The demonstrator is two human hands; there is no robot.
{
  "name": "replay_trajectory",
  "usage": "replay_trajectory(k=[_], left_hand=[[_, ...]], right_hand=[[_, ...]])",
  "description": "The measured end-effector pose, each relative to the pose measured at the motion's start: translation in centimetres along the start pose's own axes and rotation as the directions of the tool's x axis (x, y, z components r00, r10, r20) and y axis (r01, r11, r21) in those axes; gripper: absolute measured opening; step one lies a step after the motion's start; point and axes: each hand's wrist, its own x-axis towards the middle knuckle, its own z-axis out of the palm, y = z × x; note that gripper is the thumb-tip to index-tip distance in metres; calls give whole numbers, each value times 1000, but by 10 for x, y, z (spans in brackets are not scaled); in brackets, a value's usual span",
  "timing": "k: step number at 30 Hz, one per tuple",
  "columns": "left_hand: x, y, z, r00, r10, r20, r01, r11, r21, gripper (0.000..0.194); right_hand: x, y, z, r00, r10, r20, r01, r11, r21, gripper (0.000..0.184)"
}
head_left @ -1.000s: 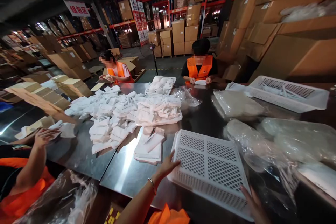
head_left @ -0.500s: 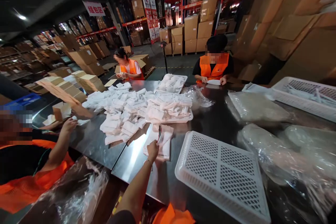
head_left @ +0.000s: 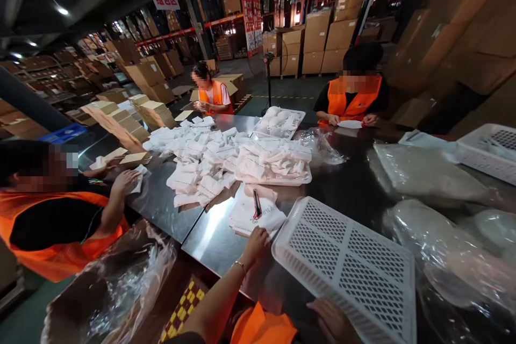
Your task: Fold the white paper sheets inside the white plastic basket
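My left hand [head_left: 256,243] reaches out to the near edge of a small stack of white printed bags [head_left: 252,215] on the steel table [head_left: 209,236]. Its fingers are curled onto the stack's edge. A dark pen [head_left: 257,204] lies on top of the stack. My right hand [head_left: 330,322] rests low at the table's front, fingers laid out flat beside the near rim of an upturned white perforated basket [head_left: 346,258]. It holds nothing that I can see.
A big heap of folded white bags [head_left: 226,164] fills the table's middle. Clear plastic bags [head_left: 435,177] lie at the right, and a second white basket [head_left: 487,150] stands far right. A seated person in an orange vest [head_left: 60,220] works at the left, two others opposite.
My left hand left the basket's corner and went to the small stack, which now lies nearer me. My right hand moved left along the basket's near rim. The view swung left.
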Motion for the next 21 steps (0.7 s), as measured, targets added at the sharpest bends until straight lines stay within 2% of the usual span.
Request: replay_trajectory(k=[2,4,6,9,12,15,18,21], left_hand=[[7,2,0,997,-66,-51,67,998,17,36],[19,2,-4,988,-120,-93,123,992,33,48],[32,-2,-12,981,-162,-105,167,985,42,43],[40,-10,-24,981,-170,-88,175,983,52,29],[25,-14,-26,997,-74,-24,75,996,53,21],[2,-12,-17,999,-19,48,17,998,53,19],[-5,-9,-6,996,-60,72,55,997,62,20],[4,-11,-1,987,-139,81,134,989,64,24]], right_hand=[[17,-11,21,959,-236,158,253,963,-96,44],[31,-16,36,929,-313,198,356,901,-248,56],[46,-18,43,935,-302,188,351,864,-359,56],[75,-12,38,947,-259,189,312,879,-361,40],[109,-3,30,956,-258,141,291,895,-339,36],[131,-1,36,951,-290,105,308,894,-326,41],[131,-9,53,935,-335,114,354,884,-305,36],[113,-17,62,931,-352,94,363,875,-320,35]])
